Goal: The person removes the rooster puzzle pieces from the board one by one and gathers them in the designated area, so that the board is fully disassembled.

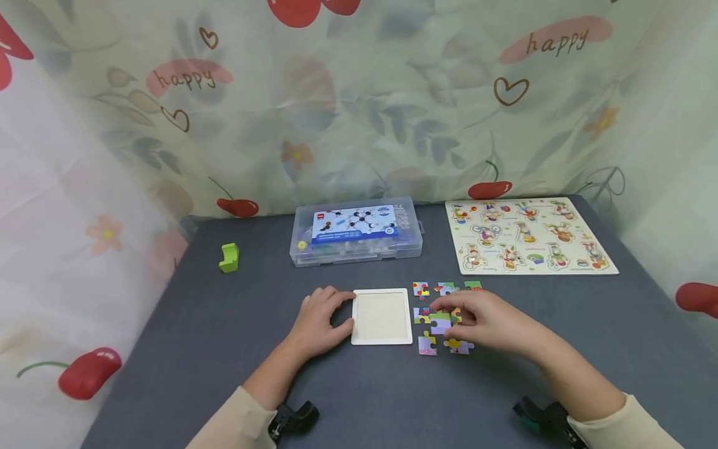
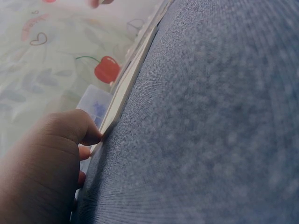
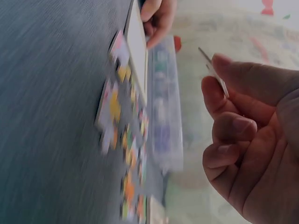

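My right hand (image 1: 496, 323) pinches a jigsaw puzzle piece (image 1: 440, 324) between thumb and index finger, raised over the loose pieces. In the right wrist view the held piece (image 3: 219, 79) shows nearly edge-on, above the table. My left hand (image 1: 320, 323) touches the left edge of a square, white-rimmed puzzle tray (image 1: 381, 344), index finger near the top corner and thumb lower down. The tray's bare inside shows in the head view. Several loose pieces (image 1: 427, 345) lie right of the tray, some hidden under my right hand.
Behind the tray lies a clear plastic case (image 1: 359, 252) with a blue label. A white picture board (image 1: 533, 268) lies at the back right. A small green block (image 1: 229, 258) sits at the back left. A patterned curtain (image 1: 359, 125) hangs behind the dark table.
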